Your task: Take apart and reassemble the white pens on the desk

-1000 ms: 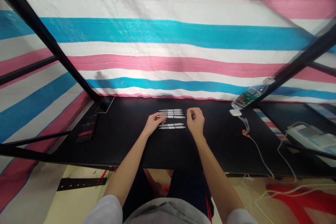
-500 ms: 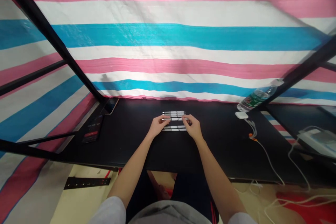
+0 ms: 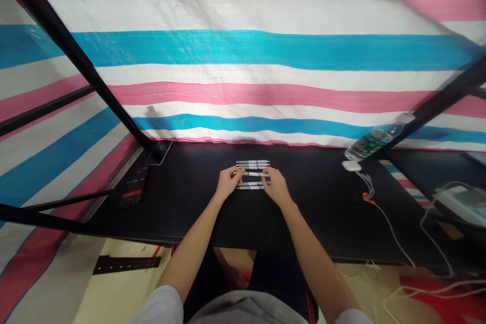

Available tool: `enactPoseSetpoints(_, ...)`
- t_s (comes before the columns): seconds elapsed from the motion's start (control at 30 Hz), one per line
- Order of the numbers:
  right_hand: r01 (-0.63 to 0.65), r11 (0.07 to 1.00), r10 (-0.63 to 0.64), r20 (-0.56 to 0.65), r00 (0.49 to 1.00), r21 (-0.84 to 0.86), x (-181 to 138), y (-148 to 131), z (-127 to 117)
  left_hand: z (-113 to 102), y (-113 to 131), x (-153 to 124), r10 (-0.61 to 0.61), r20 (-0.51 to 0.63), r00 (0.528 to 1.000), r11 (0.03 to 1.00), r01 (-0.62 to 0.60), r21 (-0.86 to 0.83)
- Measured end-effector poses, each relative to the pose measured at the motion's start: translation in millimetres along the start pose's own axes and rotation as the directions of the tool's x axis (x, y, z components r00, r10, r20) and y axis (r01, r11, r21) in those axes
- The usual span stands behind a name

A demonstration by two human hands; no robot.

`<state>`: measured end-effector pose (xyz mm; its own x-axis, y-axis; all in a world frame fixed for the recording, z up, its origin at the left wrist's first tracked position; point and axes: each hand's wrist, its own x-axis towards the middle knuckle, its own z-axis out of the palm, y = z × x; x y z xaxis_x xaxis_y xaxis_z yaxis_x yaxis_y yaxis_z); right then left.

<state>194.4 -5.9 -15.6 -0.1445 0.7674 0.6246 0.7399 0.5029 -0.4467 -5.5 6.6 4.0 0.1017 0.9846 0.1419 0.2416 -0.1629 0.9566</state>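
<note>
Between my two hands a white pen (image 3: pixel 251 174) lies crosswise, one end in the fingers of each. My left hand (image 3: pixel 228 181) is closed on its left end, and my right hand (image 3: pixel 277 185) pinches the right end. Just beyond it, several similar white and grey pens (image 3: pixel 252 164) lie side by side on the black table (image 3: pixel 182 197). On the near side rest more pens (image 3: pixel 250 185), parallel to the others, their right ends partly hidden by my right hand.
At the left lie a phone with a lit timer screen (image 3: pixel 133 188) and another phone (image 3: pixel 159 153) by the frame post. On the right are a leaning water bottle (image 3: pixel 374 140), a white charger (image 3: pixel 351 166) with cables, and a white device (image 3: pixel 463 202). Striped sheeting (image 3: pixel 243 50) closes off the back.
The held pen has come slightly nearer to me and now tilts a little, its right end lower in view. My right fingers have shifted slightly with it.
</note>
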Motion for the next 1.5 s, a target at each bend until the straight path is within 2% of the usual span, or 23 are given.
enactPoseSetpoints(0.13,0.066,0.997,-0.068,-0.026,0.997,-0.05,1,-7,2,0,-1,1,0.031,-0.031,0.999,0.999,-0.03,0.035)
enactPoseSetpoints(0.27,0.15,0.982,-0.149,0.016,0.989,-0.117,2,-16,1,0,-1,1,0.065,-0.024,0.998,0.998,-0.064,0.025)
enactPoseSetpoints(0.37,0.133,0.981,-0.135,-0.002,0.991,-0.138,2,-18,-1,0,0,1,0.058,0.012,0.998,0.997,-0.057,-0.055)
enactPoseSetpoints(0.57,0.153,0.986,-0.161,-0.118,0.98,-0.072,2,-13,-4,0,1,2,0.033,0.097,0.995,0.979,-0.013,-0.202)
enactPoseSetpoints(0.67,0.144,0.988,-0.15,-0.113,0.982,-0.061,0,-11,-2,0,1,2,0.013,0.094,0.996,0.988,0.002,-0.153)
enactPoseSetpoints(0.77,0.097,0.994,-0.1,-0.049,0.994,-0.057,-2,-10,1,0,2,0,0.009,0.055,0.998,0.998,-0.005,-0.064)
enactPoseSetpoints(0.87,0.068,0.997,-0.068,0.002,0.998,-0.029,-4,-9,4,0,5,-1,0.038,0.04,0.999,0.995,-0.034,-0.093)
enactPoseSetpoints(1.0,0.079,0.997,-0.079,-0.007,0.997,-0.003,-2,-9,2,0,3,0,0.062,0.082,0.995,0.988,-0.05,-0.148)
enactPoseSetpoints(1.17,0.106,0.994,-0.105,0.037,0.994,-0.035,0,-13,0,0,-4,2,0.029,0.032,0.999,0.998,-0.027,-0.051)
enactPoseSetpoints(1.37,0.111,0.994,-0.111,-0.004,0.994,-0.019,0,-14,-1,1,-5,2,0.044,0.023,0.999,0.999,-0.043,-0.019)
enactPoseSetpoints(1.5,0.08,0.996,-0.08,-0.015,0.997,0.028,-1,-16,-2,1,0,0,0.071,0.07,0.995,0.994,-0.064,-0.091)
